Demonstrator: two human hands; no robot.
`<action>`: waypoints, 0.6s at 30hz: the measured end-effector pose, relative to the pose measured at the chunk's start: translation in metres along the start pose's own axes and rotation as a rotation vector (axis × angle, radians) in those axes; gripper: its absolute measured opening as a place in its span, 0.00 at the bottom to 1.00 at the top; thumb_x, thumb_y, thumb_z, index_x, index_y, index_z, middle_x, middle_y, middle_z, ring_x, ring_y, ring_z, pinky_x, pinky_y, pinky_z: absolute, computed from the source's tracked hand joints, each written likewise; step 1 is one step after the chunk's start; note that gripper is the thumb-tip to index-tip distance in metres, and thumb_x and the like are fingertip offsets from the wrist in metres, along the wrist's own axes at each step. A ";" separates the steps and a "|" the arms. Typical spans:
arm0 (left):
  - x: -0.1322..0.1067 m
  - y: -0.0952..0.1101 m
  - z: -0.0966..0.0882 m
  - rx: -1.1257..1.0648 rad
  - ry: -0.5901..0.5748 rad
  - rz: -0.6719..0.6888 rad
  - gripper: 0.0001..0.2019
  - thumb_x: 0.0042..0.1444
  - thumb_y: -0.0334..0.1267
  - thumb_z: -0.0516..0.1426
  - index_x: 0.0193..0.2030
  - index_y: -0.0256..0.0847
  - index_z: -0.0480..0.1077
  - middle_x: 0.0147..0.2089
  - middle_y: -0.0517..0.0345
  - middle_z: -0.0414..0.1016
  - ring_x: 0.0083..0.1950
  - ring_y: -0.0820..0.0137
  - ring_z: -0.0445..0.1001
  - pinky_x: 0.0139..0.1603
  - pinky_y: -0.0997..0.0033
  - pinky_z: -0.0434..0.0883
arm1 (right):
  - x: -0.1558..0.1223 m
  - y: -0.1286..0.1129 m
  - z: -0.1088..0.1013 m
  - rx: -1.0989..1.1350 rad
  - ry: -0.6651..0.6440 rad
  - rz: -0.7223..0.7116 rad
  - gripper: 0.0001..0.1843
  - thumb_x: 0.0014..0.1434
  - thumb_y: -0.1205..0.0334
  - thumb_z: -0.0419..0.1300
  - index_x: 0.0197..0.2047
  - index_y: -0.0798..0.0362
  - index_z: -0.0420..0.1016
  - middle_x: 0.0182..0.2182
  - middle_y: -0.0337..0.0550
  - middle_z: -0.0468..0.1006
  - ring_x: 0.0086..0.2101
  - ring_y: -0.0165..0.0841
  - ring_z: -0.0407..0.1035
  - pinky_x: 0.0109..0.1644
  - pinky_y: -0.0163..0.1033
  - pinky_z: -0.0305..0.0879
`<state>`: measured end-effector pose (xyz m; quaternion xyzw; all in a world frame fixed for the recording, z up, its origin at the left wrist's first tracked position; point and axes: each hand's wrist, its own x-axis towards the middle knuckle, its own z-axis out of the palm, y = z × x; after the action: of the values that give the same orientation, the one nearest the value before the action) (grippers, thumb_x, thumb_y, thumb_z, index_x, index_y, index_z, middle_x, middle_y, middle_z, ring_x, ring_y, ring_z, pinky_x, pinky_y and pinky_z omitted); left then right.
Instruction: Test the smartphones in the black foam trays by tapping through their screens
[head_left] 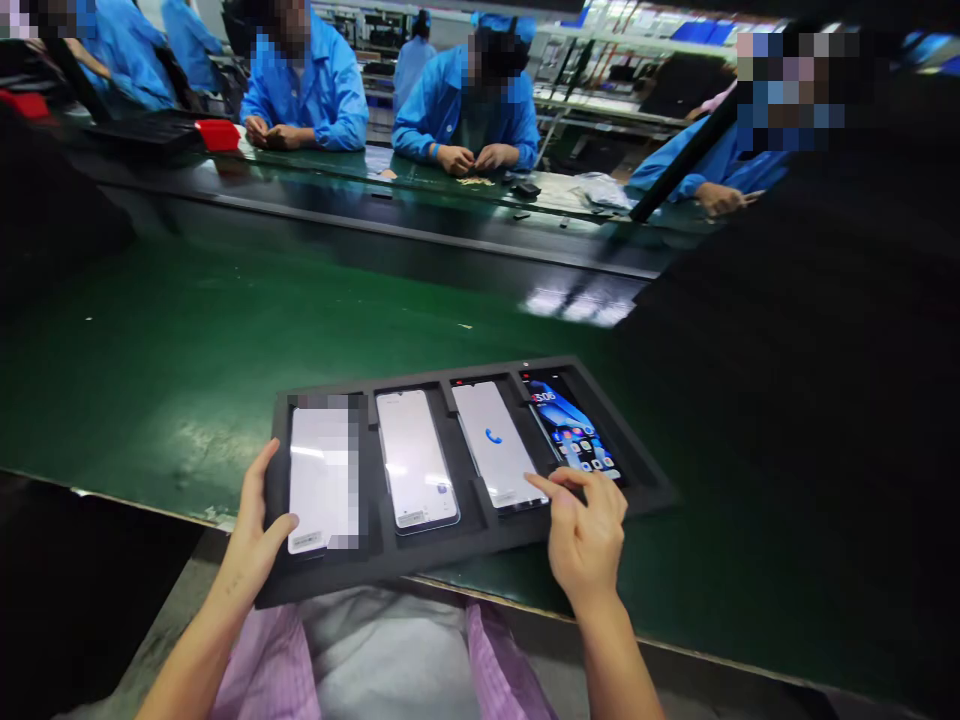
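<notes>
A black foam tray (pixel 360 565) with several smartphones in its slots lies on the green table, its near left corner over the front edge. My left hand (pixel 259 530) grips the tray's left side, thumb at the edge of the leftmost phone (pixel 319 470), whose white screen is partly blurred out. Beside it is another white-screened phone (pixel 416 450). My right hand (pixel 589 525) stretches its index finger to the lower screen of the phone showing a blue handset icon (pixel 493 437). Its other fingers are curled, holding nothing. Past it, the rightmost phone (pixel 566 420) shows a home screen with app icons.
The green tabletop (pixel 150 350) spreads around the tray. Across a dark conveyor strip (pixel 375 222), people in blue smocks (pixel 465 110) work at the bench. A red bin (pixel 217 135) and plastic bags (pixel 600 190) lie over there. Dark panels stand at both sides.
</notes>
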<state>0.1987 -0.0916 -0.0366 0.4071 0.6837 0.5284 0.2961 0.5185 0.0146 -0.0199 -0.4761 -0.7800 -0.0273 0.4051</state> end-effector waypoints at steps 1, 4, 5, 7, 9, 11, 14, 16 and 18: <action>0.002 0.000 0.000 -0.012 -0.008 -0.003 0.36 0.45 0.31 0.52 0.64 0.45 0.50 0.68 0.53 0.50 0.70 0.58 0.42 0.70 0.52 0.38 | 0.002 -0.011 0.004 0.038 -0.038 -0.050 0.20 0.62 0.67 0.44 0.40 0.47 0.78 0.33 0.43 0.68 0.35 0.35 0.63 0.51 0.51 0.54; 0.004 0.002 0.001 -0.019 -0.026 -0.040 0.37 0.43 0.31 0.51 0.64 0.44 0.49 0.69 0.52 0.49 0.71 0.59 0.42 0.69 0.52 0.39 | 0.009 -0.037 0.016 0.113 -0.136 -0.153 0.19 0.61 0.69 0.45 0.41 0.48 0.77 0.33 0.42 0.68 0.36 0.33 0.64 0.55 0.51 0.52; 0.004 0.003 0.001 -0.012 -0.029 -0.051 0.37 0.43 0.31 0.51 0.63 0.43 0.50 0.69 0.51 0.48 0.71 0.58 0.41 0.69 0.52 0.39 | 0.011 -0.043 0.019 0.125 -0.164 -0.169 0.19 0.62 0.69 0.45 0.41 0.48 0.77 0.33 0.42 0.69 0.36 0.33 0.64 0.55 0.51 0.52; 0.003 0.006 0.001 0.009 -0.037 -0.064 0.36 0.43 0.32 0.52 0.63 0.43 0.51 0.69 0.50 0.47 0.71 0.57 0.41 0.69 0.50 0.40 | 0.014 -0.051 0.025 0.147 -0.214 -0.185 0.18 0.62 0.68 0.45 0.40 0.48 0.77 0.33 0.41 0.69 0.35 0.32 0.65 0.55 0.52 0.52; 0.002 0.010 0.001 0.037 -0.042 -0.070 0.35 0.45 0.33 0.53 0.63 0.43 0.52 0.69 0.48 0.47 0.71 0.56 0.41 0.68 0.48 0.41 | 0.015 -0.055 0.028 0.177 -0.257 -0.189 0.18 0.62 0.68 0.45 0.41 0.46 0.77 0.32 0.40 0.69 0.35 0.31 0.65 0.56 0.52 0.52; 0.002 0.016 0.002 0.067 -0.039 -0.080 0.34 0.47 0.35 0.55 0.63 0.45 0.52 0.71 0.48 0.42 0.71 0.55 0.39 0.67 0.46 0.41 | 0.014 -0.055 0.031 0.192 -0.263 -0.185 0.19 0.62 0.68 0.46 0.42 0.45 0.77 0.32 0.39 0.69 0.34 0.31 0.65 0.56 0.52 0.52; 0.001 0.025 0.003 0.231 -0.080 0.017 0.24 0.51 0.39 0.56 0.57 0.49 0.63 0.72 0.54 0.37 0.71 0.52 0.38 0.66 0.43 0.43 | 0.013 -0.049 0.032 0.158 -0.190 -0.181 0.18 0.61 0.68 0.46 0.40 0.45 0.77 0.30 0.39 0.68 0.32 0.31 0.64 0.54 0.53 0.53; 0.000 0.028 0.002 0.373 -0.151 0.192 0.14 0.54 0.41 0.53 0.47 0.53 0.73 0.71 0.59 0.45 0.70 0.50 0.41 0.65 0.40 0.43 | 0.013 -0.044 0.033 0.137 -0.159 -0.190 0.18 0.60 0.69 0.47 0.39 0.47 0.77 0.29 0.40 0.68 0.31 0.31 0.63 0.53 0.52 0.54; -0.003 0.028 0.000 0.464 -0.200 0.372 0.13 0.55 0.39 0.51 0.38 0.56 0.77 0.66 0.62 0.57 0.69 0.48 0.46 0.64 0.36 0.37 | 0.013 -0.041 0.032 0.147 -0.170 -0.208 0.18 0.60 0.70 0.47 0.39 0.47 0.77 0.29 0.40 0.67 0.31 0.31 0.62 0.52 0.51 0.55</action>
<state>0.2067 -0.0908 -0.0095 0.6318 0.6673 0.3607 0.1595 0.4651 0.0150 -0.0190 -0.3625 -0.8566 0.0284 0.3661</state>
